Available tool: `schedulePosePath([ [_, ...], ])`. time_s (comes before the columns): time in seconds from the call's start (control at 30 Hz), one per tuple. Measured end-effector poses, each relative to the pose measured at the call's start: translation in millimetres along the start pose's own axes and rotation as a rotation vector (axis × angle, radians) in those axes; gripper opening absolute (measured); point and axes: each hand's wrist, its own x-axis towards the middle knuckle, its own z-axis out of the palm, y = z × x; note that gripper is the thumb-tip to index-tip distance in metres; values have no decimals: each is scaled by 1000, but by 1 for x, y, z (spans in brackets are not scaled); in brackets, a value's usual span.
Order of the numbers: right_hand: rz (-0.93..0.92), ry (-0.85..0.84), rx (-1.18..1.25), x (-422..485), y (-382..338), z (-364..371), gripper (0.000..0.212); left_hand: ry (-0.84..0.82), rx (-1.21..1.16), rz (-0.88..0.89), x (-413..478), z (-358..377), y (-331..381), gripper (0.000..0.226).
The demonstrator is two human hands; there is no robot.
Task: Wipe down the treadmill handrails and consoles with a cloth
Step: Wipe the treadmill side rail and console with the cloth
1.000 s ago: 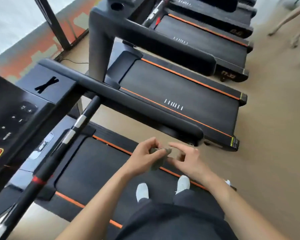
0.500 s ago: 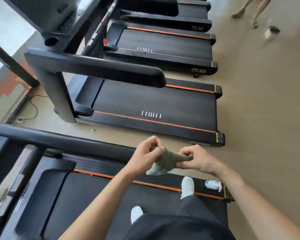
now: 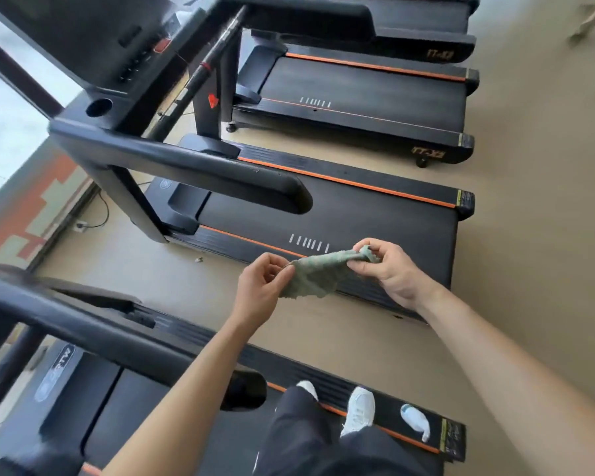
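Smooth tan floor (image 3: 529, 235) w/ a row of black treadmills side by side, orange stripes along the belts. Bright window (image 3: 0, 125) on the far left, and a cable (image 3: 106, 209) trails on the floor by the wall. The person stands on the nearest treadmill (image 3: 217, 448), white shoes (image 3: 359, 410) on the belt. A small white bottle (image 3: 415, 422) lies on its side rail, near the right shoe. That machine's near handrail (image 3: 83, 324) crosses the lower left, blurred. The next machine over has its own far handrail (image 3: 193, 170) and a console (image 3: 93, 39) w/ a round cup holder (image 3: 99, 107) at the corner.

The green-grey cloth (image 3: 318, 274) is up in the air btwn both hands, over the floor gap and the next belt, touching no rail or console. The left hand (image 3: 260, 293) pinches one corner w/ thumb and curled fingers. The right hand (image 3: 389, 269) has the other end bunched in curled fingers & thumb. The cloth hangs spread, lower edge loose.

Vs. half a sec ago, the hands are further apart and the cloth, then a crumpled lump, is pulled out wide. A sec ago it was only a small wad at the fingertips. The view has swung too, so the console now sits top left.
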Motion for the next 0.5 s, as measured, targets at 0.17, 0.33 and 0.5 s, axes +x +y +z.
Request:
schedulePosePath([
  [0.17, -73, 83, -123, 65, -27, -8, 17, 70, -12, 4, 60, 4, 8, 7],
  [0.33, -118, 141, -424, 125, -38, -12, 18, 141, -18, -9, 115, 1, 3, 10],
  [0.5, -86, 139, -511, 171, -47, -14, 30, 142, -22, -40, 158, 1, -5, 10],
])
